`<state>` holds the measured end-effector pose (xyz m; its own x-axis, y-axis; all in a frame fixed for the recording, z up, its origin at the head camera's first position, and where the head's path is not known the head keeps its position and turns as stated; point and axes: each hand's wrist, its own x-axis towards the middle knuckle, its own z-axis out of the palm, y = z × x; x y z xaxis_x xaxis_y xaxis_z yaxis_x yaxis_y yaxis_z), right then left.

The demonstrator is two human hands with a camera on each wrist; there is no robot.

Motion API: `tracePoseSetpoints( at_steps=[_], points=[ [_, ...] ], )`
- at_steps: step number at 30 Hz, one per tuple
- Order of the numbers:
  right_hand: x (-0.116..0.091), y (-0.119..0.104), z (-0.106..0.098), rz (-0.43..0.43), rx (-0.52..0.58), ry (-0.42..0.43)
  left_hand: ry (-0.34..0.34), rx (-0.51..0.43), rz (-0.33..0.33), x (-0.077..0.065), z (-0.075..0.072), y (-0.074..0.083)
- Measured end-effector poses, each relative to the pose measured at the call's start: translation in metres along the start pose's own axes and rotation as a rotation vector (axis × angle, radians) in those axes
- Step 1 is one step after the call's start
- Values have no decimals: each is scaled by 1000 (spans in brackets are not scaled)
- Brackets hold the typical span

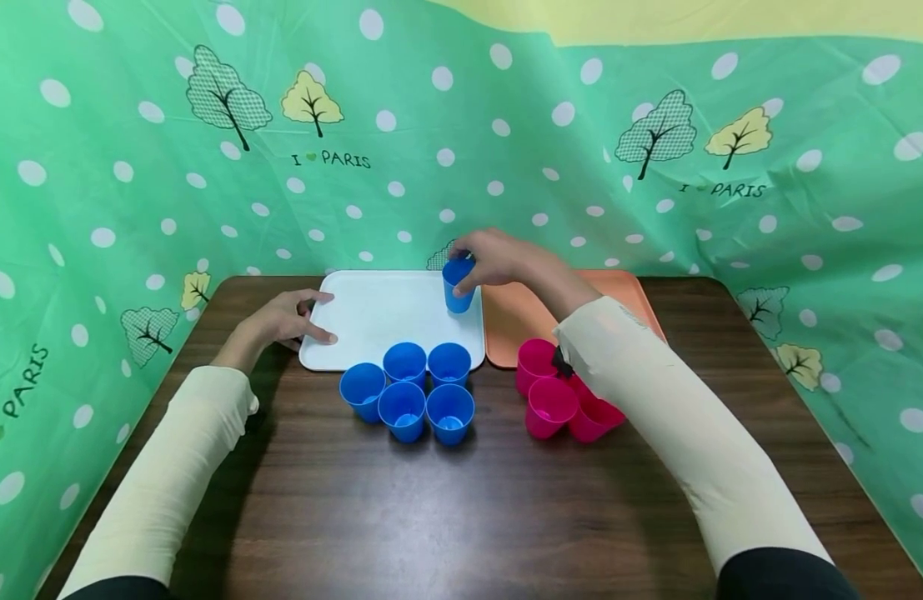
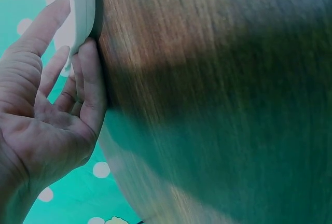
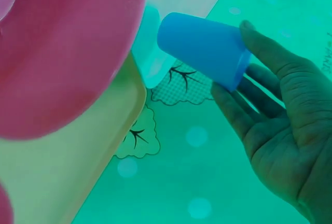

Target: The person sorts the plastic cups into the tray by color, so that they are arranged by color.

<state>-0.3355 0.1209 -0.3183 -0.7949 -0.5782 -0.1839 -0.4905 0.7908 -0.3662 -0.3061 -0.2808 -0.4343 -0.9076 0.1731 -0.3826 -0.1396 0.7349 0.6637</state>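
My right hand [image 1: 494,254] holds a blue cup [image 1: 457,287] near its rim, thumb on one side and fingers on the other. The cup is upright at the far right corner of the white tray [image 1: 386,321]. In the right wrist view the same blue cup [image 3: 199,47] sits between thumb and fingertips. My left hand [image 1: 284,319] grips the left edge of that tray, its thumb on the surface. The left wrist view shows the left hand [image 2: 57,105] with fingers at the tray edge [image 2: 83,11].
Several blue cups [image 1: 403,412] stand grouped at the white tray's front edge. Several pink cups [image 1: 551,406] stand to the right, partly behind the right sleeve. An orange tray [image 1: 506,325] lies against the white one. A polka-dot green cloth [image 1: 401,125] hangs behind the wooden table [image 1: 356,525].
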Motion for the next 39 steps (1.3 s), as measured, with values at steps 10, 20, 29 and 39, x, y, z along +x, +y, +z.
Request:
tracePoseSetpoints(
  at_steps=[10,20,29,39],
  points=[
    [19,-5,2,84,35,-5,5,2,-11,0,-1,-4],
    [34,-9,6,130,38,-2,13,1,-11,-1,-3,-5],
    [44,-12,12,157,77,10,12,0,-22,0,-3,-2],
    [53,-10,18,202,87,24,11,3,-25,0,-1,0]
  ],
)
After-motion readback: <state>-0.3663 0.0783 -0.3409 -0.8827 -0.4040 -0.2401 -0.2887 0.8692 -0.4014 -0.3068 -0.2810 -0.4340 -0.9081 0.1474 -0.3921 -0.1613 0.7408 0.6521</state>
